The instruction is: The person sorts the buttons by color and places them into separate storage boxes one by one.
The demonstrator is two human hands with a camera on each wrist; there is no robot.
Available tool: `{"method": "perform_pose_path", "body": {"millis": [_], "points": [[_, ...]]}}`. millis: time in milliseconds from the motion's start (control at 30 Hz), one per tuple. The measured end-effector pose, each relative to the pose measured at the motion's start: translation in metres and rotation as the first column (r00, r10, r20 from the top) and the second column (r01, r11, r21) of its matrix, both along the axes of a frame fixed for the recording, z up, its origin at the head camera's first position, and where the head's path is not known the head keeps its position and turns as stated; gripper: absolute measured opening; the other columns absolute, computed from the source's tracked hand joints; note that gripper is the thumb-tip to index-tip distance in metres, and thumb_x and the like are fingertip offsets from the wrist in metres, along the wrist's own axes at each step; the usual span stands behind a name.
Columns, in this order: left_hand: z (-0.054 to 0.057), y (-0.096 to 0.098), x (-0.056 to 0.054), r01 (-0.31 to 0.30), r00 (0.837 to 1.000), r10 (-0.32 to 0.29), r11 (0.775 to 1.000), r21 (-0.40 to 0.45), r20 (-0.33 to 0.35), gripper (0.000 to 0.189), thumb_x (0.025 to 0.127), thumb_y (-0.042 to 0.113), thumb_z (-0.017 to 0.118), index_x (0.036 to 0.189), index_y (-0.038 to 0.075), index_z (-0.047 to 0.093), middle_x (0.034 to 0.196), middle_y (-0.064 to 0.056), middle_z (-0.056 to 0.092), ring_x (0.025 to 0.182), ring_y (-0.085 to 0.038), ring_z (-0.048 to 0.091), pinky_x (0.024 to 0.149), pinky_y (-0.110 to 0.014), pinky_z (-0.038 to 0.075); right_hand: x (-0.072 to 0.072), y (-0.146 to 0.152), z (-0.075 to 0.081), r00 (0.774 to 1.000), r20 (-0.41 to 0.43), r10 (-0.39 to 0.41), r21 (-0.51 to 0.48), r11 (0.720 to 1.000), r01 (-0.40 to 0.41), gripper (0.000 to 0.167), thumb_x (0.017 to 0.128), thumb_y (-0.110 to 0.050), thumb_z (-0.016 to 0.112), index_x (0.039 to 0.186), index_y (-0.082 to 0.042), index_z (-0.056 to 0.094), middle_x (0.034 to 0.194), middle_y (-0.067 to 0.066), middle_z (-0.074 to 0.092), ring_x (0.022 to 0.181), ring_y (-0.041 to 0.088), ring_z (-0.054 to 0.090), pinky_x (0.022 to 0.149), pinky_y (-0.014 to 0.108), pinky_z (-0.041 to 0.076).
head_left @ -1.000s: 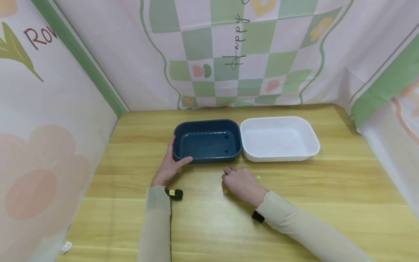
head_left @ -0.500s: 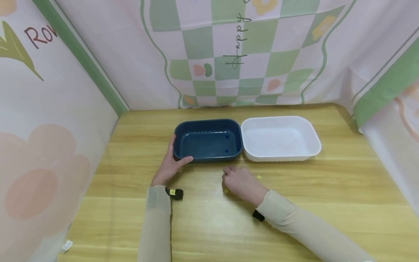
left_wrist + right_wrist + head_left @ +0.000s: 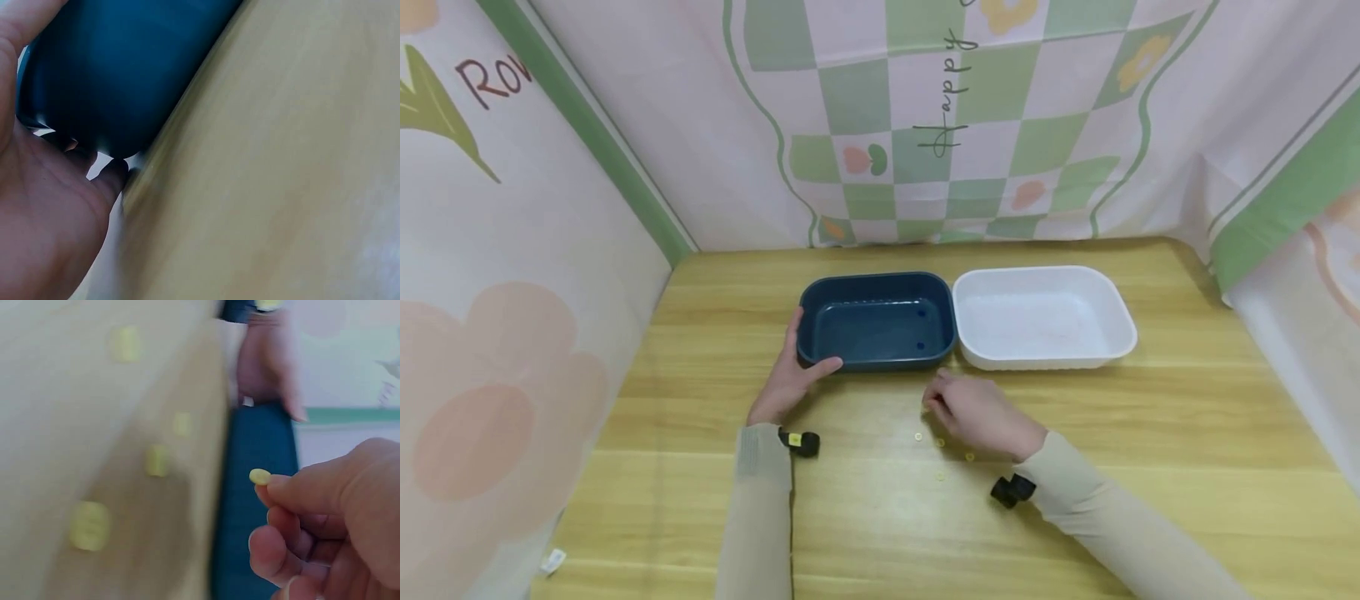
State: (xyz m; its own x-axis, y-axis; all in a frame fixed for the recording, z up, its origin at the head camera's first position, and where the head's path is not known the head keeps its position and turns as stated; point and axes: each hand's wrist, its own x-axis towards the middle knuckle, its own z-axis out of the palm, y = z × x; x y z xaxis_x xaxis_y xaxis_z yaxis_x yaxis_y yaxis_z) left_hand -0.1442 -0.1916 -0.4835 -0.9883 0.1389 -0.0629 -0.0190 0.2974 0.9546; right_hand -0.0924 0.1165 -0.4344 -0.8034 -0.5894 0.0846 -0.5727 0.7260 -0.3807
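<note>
At the left end of the dark blue bin (image 3: 880,337), my left hand (image 3: 786,379) grips the corner, thumb on the front rim and fingers along the side. The left wrist view shows its palm (image 3: 50,219) against the bin's end. My right hand (image 3: 981,412) is above the table in front of the bins. Between its thumb and index finger it pinches a small yellow button (image 3: 260,477), seen plainly in the right wrist view. Several more yellow buttons (image 3: 940,443) lie on the table below and beside this hand. Two small dark blue pieces (image 3: 921,346) lie inside the blue bin.
A white bin (image 3: 1045,325) stands close against the right side of the blue one. The wooden table (image 3: 700,333) is bordered by patterned cloth (image 3: 917,183) at the back and sides. A small white tag (image 3: 553,562) lies at the front left.
My right hand has shifted right and lifted, now with a button in its fingertips. More buttons show where it was; the one to its right is no longer visible. My left hand has stayed put.
</note>
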Motion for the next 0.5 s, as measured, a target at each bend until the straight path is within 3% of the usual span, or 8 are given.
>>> {"method": "perform_pose_path", "body": {"millis": [100, 133, 200, 267, 333, 367, 433, 500], "points": [[0.000, 0.000, 0.000, -0.003, 1.000, 0.003, 1.000, 0.004, 0.005, 0.107, 0.076, 0.052, 0.079, 0.150, 0.053, 0.001, 0.160, 0.017, 0.001, 0.147, -0.023, 0.004, 0.114, -0.057, 0.015, -0.002, 0.008, 0.013, 0.986, 0.162, -0.042, -0.189, 0.979, 0.072, 0.008, 0.095, -0.015, 0.064, 0.093, -0.011, 0.070, 0.084, -0.004, 0.061, 0.073, 0.011, 0.055, 0.065, 0.028, 0.051], [0.000, 0.000, 0.000, -0.004, 1.000, 0.004, 1.000, 0.005, 0.005, 0.107, 0.076, 0.052, 0.079, 0.150, 0.053, 0.001, 0.160, 0.017, 0.001, 0.147, -0.023, 0.004, 0.114, -0.057, 0.014, -0.003, 0.010, 0.017, 0.969, 0.239, -0.054, -0.250, 0.961, 0.115, 0.010, 0.096, -0.017, 0.063, 0.095, -0.010, 0.071, 0.082, -0.003, 0.061, 0.071, 0.011, 0.054, 0.063, 0.027, 0.050], [0.000, 0.000, 0.000, -0.006, 1.000, 0.006, 1.000, 0.008, 0.007, 0.108, 0.075, 0.053, 0.079, 0.150, 0.053, 0.001, 0.160, 0.017, 0.000, 0.147, -0.022, 0.004, 0.114, -0.058, 0.014, -0.006, 0.016, 0.026, 0.905, 0.419, -0.068, -0.377, 0.894, 0.242, 0.016, 0.097, -0.020, 0.062, 0.099, -0.007, 0.071, 0.077, 0.002, 0.060, 0.065, 0.013, 0.052, 0.056, 0.025, 0.046], [-0.001, -0.001, 0.000, -0.007, 1.000, 0.007, 1.000, 0.010, 0.008, 0.108, 0.075, 0.053, 0.079, 0.150, 0.053, 0.001, 0.160, 0.016, 0.000, 0.147, -0.023, 0.004, 0.114, -0.058, 0.015, -0.010, 0.022, 0.034, 0.825, 0.560, -0.074, -0.465, 0.796, 0.387, 0.024, 0.098, -0.024, 0.061, 0.103, -0.003, 0.070, 0.072, 0.004, 0.057, 0.061, 0.013, 0.049, 0.050, 0.024, 0.042], [-0.001, 0.000, 0.000, -0.007, 1.000, 0.007, 1.000, 0.010, 0.007, 0.108, 0.075, 0.054, 0.079, 0.150, 0.053, 0.002, 0.160, 0.016, 0.001, 0.147, -0.023, 0.004, 0.114, -0.058, 0.015, -0.014, 0.029, 0.041, 0.741, 0.668, -0.074, -0.522, 0.662, 0.537, 0.031, 0.098, -0.028, 0.060, 0.107, 0.001, 0.068, 0.067, 0.003, 0.053, 0.056, 0.010, 0.047, 0.046, 0.021, 0.039], [-0.001, 0.000, 0.000, -0.007, 1.000, 0.007, 1.000, 0.010, 0.006, 0.108, 0.075, 0.054, 0.079, 0.150, 0.053, 0.002, 0.160, 0.015, 0.001, 0.147, -0.023, 0.004, 0.114, -0.058, 0.015, -0.017, 0.033, 0.044, 0.710, 0.701, -0.070, -0.542, 0.595, 0.593, 0.032, 0.098, -0.028, 0.061, 0.107, 0.002, 0.066, 0.066, 0.002, 0.052, 0.055, 0.009, 0.045, 0.046, 0.020, 0.037], [0.000, 0.000, 0.000, -0.009, 1.000, 0.009, 1.000, 0.008, 0.006, 0.108, 0.074, 0.055, 0.079, 0.150, 0.053, 0.002, 0.160, 0.016, 0.001, 0.147, -0.023, 0.004, 0.114, -0.057, 0.015, -0.022, 0.042, 0.048, 0.670, 0.740, -0.058, -0.568, 0.479, 0.669, 0.031, 0.097, -0.029, 0.062, 0.103, 0.001, 0.065, 0.063, -0.001, 0.050, 0.055, 0.006, 0.044, 0.046, 0.019, 0.036], [0.000, 0.000, 0.000, -0.007, 1.000, 0.006, 1.000, 0.007, 0.007, 0.108, 0.074, 0.055, 0.079, 0.150, 0.053, 0.002, 0.160, 0.016, 0.001, 0.147, -0.022, 0.004, 0.114, -0.057, 0.015, -0.026, 0.051, 0.050, 0.647, 0.762, -0.041, -0.583, 0.394, 0.711, 0.026, 0.096, -0.028, 0.063, 0.098, -0.003, 0.065, 0.063, -0.003, 0.049, 0.055, 0.005, 0.044, 0.047, 0.017, 0.037]]}}
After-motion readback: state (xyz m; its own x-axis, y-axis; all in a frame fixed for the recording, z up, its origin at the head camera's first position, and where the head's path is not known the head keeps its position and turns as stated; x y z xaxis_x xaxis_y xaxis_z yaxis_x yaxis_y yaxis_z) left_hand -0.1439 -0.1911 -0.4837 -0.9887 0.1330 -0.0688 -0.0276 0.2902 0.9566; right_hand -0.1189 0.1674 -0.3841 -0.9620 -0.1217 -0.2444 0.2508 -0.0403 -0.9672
